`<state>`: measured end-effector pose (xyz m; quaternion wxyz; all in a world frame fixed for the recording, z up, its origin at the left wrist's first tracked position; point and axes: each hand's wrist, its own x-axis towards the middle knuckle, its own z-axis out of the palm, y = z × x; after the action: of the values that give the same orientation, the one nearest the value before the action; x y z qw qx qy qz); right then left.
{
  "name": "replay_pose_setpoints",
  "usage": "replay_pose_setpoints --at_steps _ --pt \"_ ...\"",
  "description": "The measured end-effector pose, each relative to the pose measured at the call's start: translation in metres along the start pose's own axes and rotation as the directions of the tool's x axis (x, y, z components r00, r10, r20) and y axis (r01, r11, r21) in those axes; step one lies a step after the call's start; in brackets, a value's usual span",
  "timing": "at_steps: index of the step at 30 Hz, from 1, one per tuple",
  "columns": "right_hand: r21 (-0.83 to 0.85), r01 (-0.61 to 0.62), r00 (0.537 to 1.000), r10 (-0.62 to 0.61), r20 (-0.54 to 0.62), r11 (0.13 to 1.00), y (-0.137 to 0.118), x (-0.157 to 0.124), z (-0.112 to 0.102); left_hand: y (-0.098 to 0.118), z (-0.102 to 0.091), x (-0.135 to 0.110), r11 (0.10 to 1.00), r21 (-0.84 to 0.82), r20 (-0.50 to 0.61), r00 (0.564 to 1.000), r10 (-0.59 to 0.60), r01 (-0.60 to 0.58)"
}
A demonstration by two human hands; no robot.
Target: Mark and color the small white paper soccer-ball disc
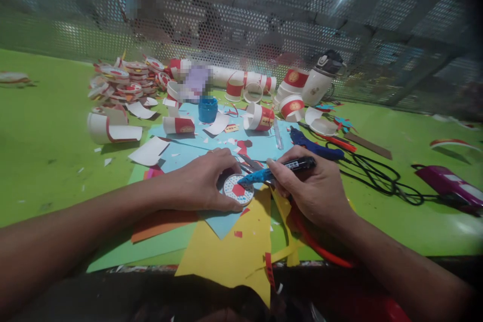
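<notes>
Between the thumb and fingers of my left hand [204, 181] is a small round paper disc [238, 190], white with a red centre shape and blue dots around it. My right hand [313, 186] grips a black marker [298, 165] whose front part is coated in blue paint. Its tip touches or nearly touches the disc. Under the hands lie sheets of yellow paper [230, 246] and light blue paper [181, 158]. An open jar of blue paint [207, 109] stands beyond them. Partly hidden behind my hands are scissors [251, 163].
A pile of decorated paper discs [130, 78] sits at the back left. Cut paper cups [260, 116] lie across the middle. To the right are a blue glue gun [315, 145], coiled black cable [377, 176], a purple device [449, 183] and a white bottle [319, 80]. Perforated mesh rises behind.
</notes>
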<state>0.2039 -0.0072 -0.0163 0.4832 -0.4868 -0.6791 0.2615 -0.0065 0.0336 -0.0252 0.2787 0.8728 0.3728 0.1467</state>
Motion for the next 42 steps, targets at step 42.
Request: replay_pose_setpoints --at_steps 42 --pt "-0.023 0.059 0.998 -0.059 -0.005 0.998 0.0047 0.0009 -0.0016 -0.0016 0.0019 -0.0002 1.000 -0.014 -0.018 1.000 0.008 -0.008"
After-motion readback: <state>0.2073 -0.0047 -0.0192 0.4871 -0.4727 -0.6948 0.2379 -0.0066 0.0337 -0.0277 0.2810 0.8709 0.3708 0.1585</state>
